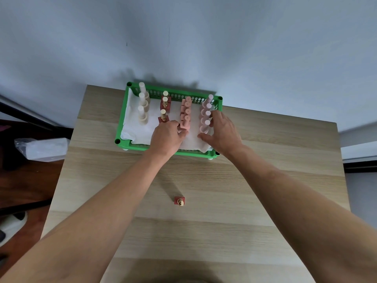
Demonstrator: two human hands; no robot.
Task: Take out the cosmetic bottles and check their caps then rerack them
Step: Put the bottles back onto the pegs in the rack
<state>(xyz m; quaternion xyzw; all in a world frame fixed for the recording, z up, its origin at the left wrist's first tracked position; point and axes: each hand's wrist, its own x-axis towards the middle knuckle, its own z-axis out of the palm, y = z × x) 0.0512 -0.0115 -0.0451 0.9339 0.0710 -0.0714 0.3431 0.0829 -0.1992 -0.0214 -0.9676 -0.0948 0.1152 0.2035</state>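
Both hands reach into the green rack (122,127), left hand (168,137) pinching a salmon-pink bottle (184,124), right hand (223,132) spread around a pale-pink bottle (205,127); lifting follows

Both forearms outstretched; left hand (167,137) curled, right hand (221,130) spread wide.

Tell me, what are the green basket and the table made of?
The green basket looks like moulded plastic: bright even colour, rows of punched holes, slightly glossy. The table looks like pale wood or wood-look laminate: straight grain lines, matte surface. Which one, the picture can't settle.
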